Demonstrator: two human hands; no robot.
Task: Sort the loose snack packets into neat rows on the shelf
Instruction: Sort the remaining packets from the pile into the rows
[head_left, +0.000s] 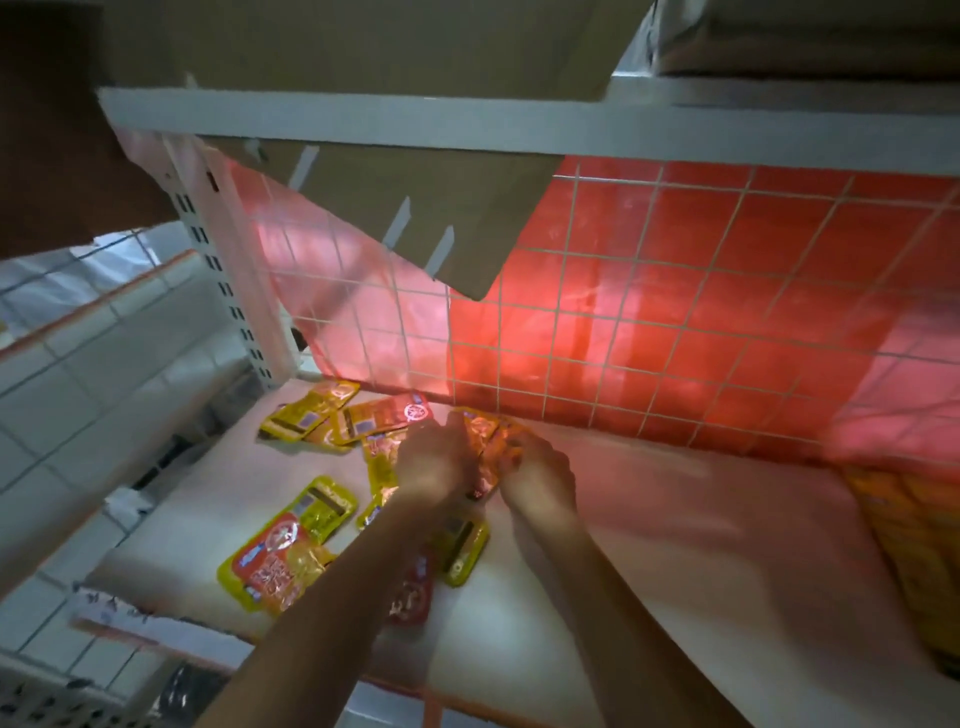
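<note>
You are holding a small stack of packets (488, 441) between both hands near the back of the shelf (675, 519), just in front of the wire grid (675, 291). Your left hand (434, 462) is curling round the stack's left side and your right hand (540, 475) is closing on its right side. Both are clamping the stack, though blur is hiding the individual fingertips.

The other packets are lying flat and unaligned on the shelf:
- a back-left group (332, 418) is sitting in the corner by the grid;
- a front-left pair (291, 545) is overlapping near the shelf edge;
- a few middle packets (462, 551) are lying partly under your forearms.

Handling, as a judgement: these are looking like light, flat, glossy pouches, so they are probably sliding over one another easily and bending rather than keeping their shape. You are best taking them by the sealed side edges and squeezing lightly from both sides. Avoid pinching the filled centre, since the contents may be crushing under pressure.
</note>
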